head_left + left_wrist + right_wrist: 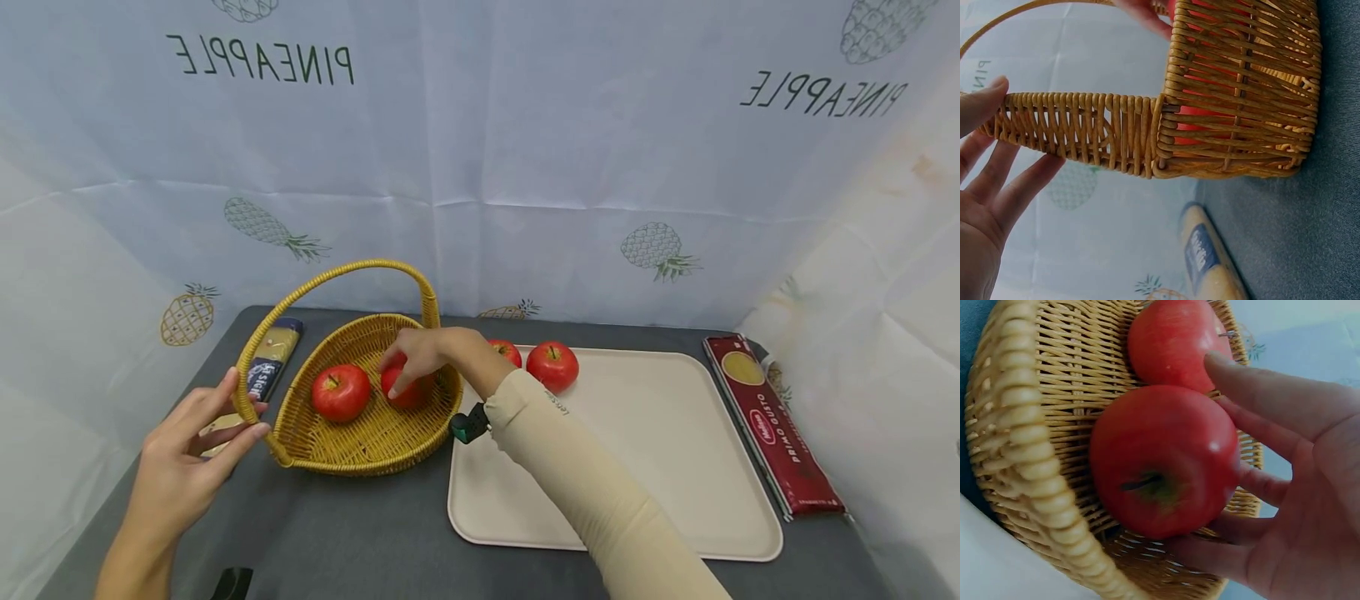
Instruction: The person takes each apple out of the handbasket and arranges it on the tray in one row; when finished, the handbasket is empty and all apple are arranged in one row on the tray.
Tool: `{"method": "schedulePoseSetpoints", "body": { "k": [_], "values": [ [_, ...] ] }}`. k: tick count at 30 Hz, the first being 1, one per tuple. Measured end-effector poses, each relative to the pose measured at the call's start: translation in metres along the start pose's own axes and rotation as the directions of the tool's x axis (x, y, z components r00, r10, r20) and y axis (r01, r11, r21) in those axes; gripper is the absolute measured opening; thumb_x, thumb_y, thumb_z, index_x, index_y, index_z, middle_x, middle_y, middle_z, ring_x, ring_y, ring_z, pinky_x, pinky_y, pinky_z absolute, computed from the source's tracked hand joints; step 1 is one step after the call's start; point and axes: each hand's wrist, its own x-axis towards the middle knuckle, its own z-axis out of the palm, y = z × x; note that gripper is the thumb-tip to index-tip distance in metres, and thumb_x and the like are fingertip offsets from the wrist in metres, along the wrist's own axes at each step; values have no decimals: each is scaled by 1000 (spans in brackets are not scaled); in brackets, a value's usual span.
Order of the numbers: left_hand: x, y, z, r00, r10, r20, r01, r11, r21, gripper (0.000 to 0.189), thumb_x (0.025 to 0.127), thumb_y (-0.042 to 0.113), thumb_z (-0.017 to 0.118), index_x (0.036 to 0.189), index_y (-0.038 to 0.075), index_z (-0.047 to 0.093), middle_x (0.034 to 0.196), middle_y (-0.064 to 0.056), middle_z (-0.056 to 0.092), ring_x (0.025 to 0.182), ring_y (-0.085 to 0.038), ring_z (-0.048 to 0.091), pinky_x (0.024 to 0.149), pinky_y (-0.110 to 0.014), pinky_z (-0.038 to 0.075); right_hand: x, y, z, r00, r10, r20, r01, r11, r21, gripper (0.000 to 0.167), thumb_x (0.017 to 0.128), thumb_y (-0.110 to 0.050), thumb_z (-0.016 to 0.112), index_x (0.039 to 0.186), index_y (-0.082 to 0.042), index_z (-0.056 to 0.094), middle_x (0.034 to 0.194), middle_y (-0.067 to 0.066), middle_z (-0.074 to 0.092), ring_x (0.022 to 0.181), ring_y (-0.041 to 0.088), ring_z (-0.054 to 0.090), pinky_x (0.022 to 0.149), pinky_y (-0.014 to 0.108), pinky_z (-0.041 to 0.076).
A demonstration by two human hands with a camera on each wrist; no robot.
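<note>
A yellow wicker basket (360, 462) stands on the dark table with two red apples in it. My left hand (187, 458) pinches the side of its tall handle (1079, 128), thumb on one side and fingers on the other. Inside the basket, my right hand (423, 358) is spread around the right-hand apple (1163, 462). Its fingers reach along the far side of that apple, while the thumb stands off from it. The other apple (341, 392) sits to the left in the head view.
A beige tray (660, 450) lies right of the basket, with two more red apples (552, 367) at its back left. A red packet (776, 429) is beyond its right edge. A yellowish packet (273, 354) lies left of the basket. A pineapple-printed cloth (525, 167) hangs behind.
</note>
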Motion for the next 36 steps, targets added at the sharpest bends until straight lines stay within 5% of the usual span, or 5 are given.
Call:
{"method": "schedulePoseSetpoints", "body": {
  "k": [8, 17, 20, 36],
  "values": [
    [1, 0, 0, 1000, -9, 1, 9, 1000, 3, 70, 78, -21, 75, 143, -16, 47, 112, 5, 64, 106, 2, 72, 82, -10, 60, 3, 5, 6, 999, -39, 36, 38, 999, 24, 56, 96, -30, 72, 149, -25, 54, 150, 1, 50, 136, 19, 46, 110, 33, 55],
    [0, 2, 0, 1000, -25, 1, 25, 1000, 3, 67, 83, -10, 76, 143, -15, 47, 112, 5, 64, 105, 3, 71, 82, -9, 60, 3, -2, 5, 995, 10, 97, -16, 998, 67, 55, 93, -27, 76, 145, -28, 57, 151, -1, 47, 131, 17, 47, 101, 30, 58],
    [0, 2, 0, 1000, -27, 0, 27, 1000, 9, 69, 80, -17, 75, 143, -15, 47, 112, 4, 64, 105, 3, 71, 82, -9, 60, 1, -3, 5, 994, 23, 102, -32, 996, 86, 55, 93, -27, 77, 145, -28, 57, 150, 0, 48, 128, 16, 49, 98, 29, 59],
    [1, 3, 0, 999, -33, -1, 33, 999, 20, 72, 77, -25, 72, 144, -15, 47, 112, 4, 64, 105, 3, 71, 82, -9, 60, 1, 0, 5, 986, 87, 139, -109, 981, 158, 72, 84, -18, 85, 147, -31, 52, 149, 2, 45, 128, 21, 49, 101, 44, 62]
  ]
}}
